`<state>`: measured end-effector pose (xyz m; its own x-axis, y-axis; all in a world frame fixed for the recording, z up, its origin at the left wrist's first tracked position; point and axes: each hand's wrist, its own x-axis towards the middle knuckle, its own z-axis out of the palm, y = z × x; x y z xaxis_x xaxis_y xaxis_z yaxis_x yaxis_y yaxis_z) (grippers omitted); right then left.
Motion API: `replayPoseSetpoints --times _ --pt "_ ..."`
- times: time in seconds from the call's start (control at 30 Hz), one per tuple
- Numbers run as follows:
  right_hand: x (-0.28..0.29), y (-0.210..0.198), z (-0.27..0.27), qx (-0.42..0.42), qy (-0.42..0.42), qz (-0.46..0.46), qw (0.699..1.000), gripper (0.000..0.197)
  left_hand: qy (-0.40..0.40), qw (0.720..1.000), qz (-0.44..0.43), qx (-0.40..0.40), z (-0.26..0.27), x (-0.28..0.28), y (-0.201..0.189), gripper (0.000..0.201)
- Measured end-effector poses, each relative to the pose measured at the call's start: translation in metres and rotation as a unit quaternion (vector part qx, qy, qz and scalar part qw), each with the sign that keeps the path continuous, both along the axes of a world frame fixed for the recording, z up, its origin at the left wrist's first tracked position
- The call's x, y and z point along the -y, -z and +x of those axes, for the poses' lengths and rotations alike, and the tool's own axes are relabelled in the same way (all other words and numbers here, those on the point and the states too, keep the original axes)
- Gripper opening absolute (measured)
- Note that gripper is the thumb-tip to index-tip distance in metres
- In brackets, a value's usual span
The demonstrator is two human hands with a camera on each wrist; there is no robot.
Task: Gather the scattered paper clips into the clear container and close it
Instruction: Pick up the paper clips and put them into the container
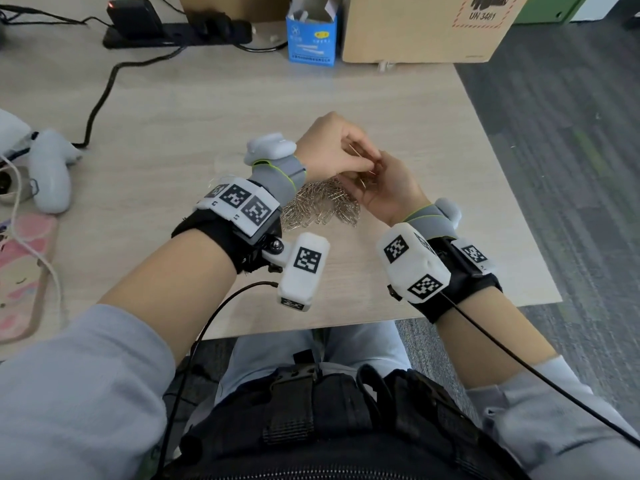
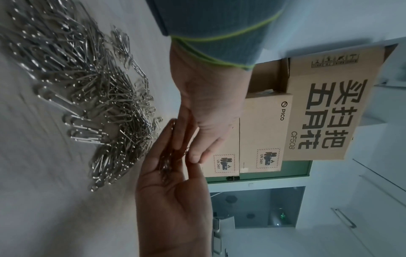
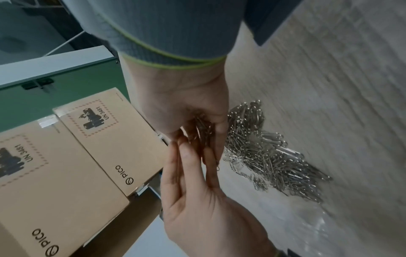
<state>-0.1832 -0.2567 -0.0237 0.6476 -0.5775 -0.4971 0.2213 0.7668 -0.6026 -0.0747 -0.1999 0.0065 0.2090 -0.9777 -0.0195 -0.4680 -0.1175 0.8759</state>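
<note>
A heap of silver paper clips [image 1: 318, 206] lies on the wooden table, just below both hands. My left hand [image 1: 329, 150] hovers above the heap, its fingers cupped round a small bunch of clips [image 3: 203, 128]. My right hand [image 1: 384, 188] meets it palm to palm, and its straight fingers [image 3: 191, 156] press against that bunch. From the left wrist the bunch [image 2: 168, 156] lies along my left hand [image 2: 171, 200], with the heap [image 2: 87, 87] beside it. A clear plastic container [image 3: 307, 229] shows faintly on the table past the heap [image 3: 270, 156]. Whether it is open I cannot tell.
A blue carton [image 1: 311, 36] and a cardboard box [image 1: 426, 26] stand at the table's back. A black power strip [image 1: 176, 29] and its cable lie at back left. A white controller [image 1: 52, 171] and a pink phone [image 1: 20, 271] sit at the left. The table's right edge [image 1: 502, 174] is close.
</note>
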Motion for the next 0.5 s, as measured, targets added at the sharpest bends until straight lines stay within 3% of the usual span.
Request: replayPoseSetpoints --times 0.13,0.2,0.27,0.37,0.43,0.5 --pt "0.008 0.007 -0.008 0.000 0.029 0.059 0.998 0.027 -0.061 0.997 -0.046 -0.005 0.006 -0.001 -0.003 0.018" --pt "0.011 0.010 -0.011 -0.003 0.032 0.074 0.997 0.026 -0.087 0.994 -0.042 0.051 0.014 -0.001 0.001 0.022" --pt "0.011 0.010 -0.013 -0.016 0.038 0.056 0.998 0.024 -0.061 0.988 0.027 0.137 0.020 -0.003 0.005 0.029" --pt "0.010 0.009 -0.016 -0.022 0.049 0.029 0.998 0.023 0.039 0.967 0.130 0.214 0.016 -0.006 0.014 0.057" --pt "0.009 0.009 -0.019 -0.015 0.043 0.023 0.999 0.020 0.065 0.953 0.140 0.260 0.011 -0.007 0.020 0.069" --pt "0.009 0.008 -0.021 -0.008 0.043 0.025 0.999 0.020 0.054 0.949 0.132 0.281 0.008 -0.004 0.025 0.068"
